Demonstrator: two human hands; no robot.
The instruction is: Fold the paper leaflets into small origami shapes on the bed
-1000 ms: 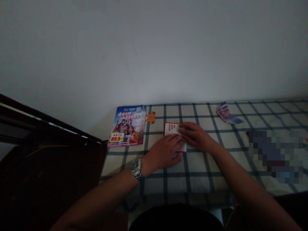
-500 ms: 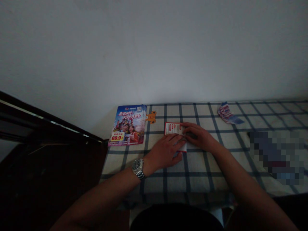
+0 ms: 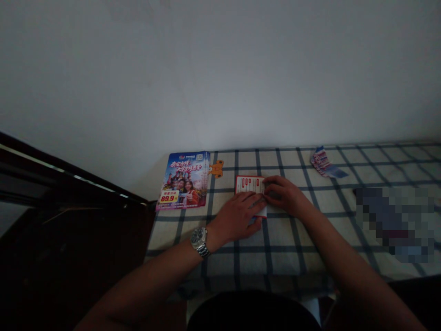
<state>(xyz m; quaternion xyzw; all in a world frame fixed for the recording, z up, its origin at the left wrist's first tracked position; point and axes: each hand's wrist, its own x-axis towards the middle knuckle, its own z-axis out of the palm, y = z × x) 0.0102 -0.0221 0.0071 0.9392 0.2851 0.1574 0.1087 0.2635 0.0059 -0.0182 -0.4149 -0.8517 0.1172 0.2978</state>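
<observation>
A red-and-white printed leaflet [image 3: 248, 184] lies on the checked tablecloth [image 3: 282, 248], partly folded. My left hand [image 3: 238, 218], with a metal watch [image 3: 200, 241] on its wrist, lies flat on the leaflet's near part, fingers stretched. My right hand [image 3: 284, 195] rests on the leaflet's right edge with its fingers curled and pressing down on the paper. The leaflet's lower half is hidden under both hands.
A stack of colourful flyers [image 3: 183, 180] lies at the table's left edge, with a small orange figure [image 3: 217, 168] beside it. A folded paper piece [image 3: 324, 163] sits far right. A blurred patch covers the right side. Dark furniture [image 3: 69, 239] stands left of the table.
My right hand's fingers have curled in slightly toward the leaflet's right edge. The left hand stays flat on the paper.
</observation>
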